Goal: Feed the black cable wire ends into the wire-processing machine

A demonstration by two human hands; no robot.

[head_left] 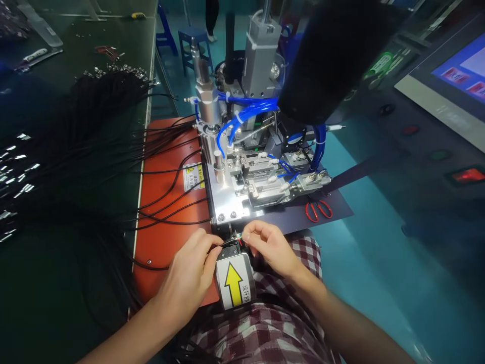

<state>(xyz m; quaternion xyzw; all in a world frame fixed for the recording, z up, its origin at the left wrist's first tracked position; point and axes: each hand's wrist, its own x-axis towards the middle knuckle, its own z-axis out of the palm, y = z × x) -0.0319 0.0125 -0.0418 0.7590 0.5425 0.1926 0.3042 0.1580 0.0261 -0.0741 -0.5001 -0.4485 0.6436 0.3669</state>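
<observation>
My left hand [194, 260] is closed, thumb and forefinger pinching a thin black cable [228, 242] at the front of the machine [227, 194]. Just to its right, my right hand [270, 246] pinches the fine wires [239, 237] at the cable's end, where small red and white bits show. Both sets of fingertips are close together over a small black fixture [230, 249]. Below them is a rounded cover with a yellow arrow [234, 285]. The fingertips partly hide the wire ends.
Several black cables [174, 194] run across the red plate [155, 242] into the machine's left side. A large cable bundle [109, 101] lies on the dark table at left. Blue air tubes [250, 108] arch over the machine. Red-handled scissors [318, 211] lie right; a control screen [464, 71] stands far right.
</observation>
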